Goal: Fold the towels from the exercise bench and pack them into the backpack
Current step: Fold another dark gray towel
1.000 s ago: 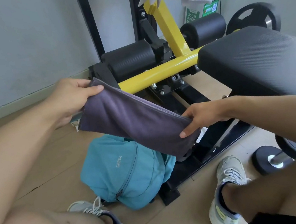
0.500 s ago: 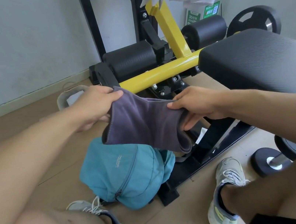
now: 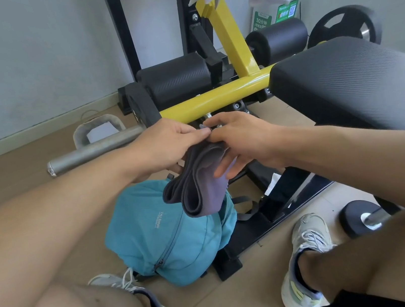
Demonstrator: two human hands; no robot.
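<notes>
Holding folded grey towel (image 3: 199, 188) mid-air, head view centre, we pinch its top edges: left hand (image 3: 168, 143) grip and right hand (image 3: 236, 140) grip both nipping cloth. Teal backpack (image 3: 166, 233) on floor at 6 o'clock beneath. We judge towel light, limp, non-slippery; keep hold on stacked edges so fold stays.

A steel bar (image 3: 94, 149) lies on the floor at left; a black weight plate (image 3: 343, 26) leans upper right; a dumbbell (image 3: 359, 218) sits lower right.

Both hands (image 3: 168, 143) (image 3: 241, 139) pinch the folded purple towel (image 3: 199, 191) above the teal backpack (image 3: 172, 237).
</notes>
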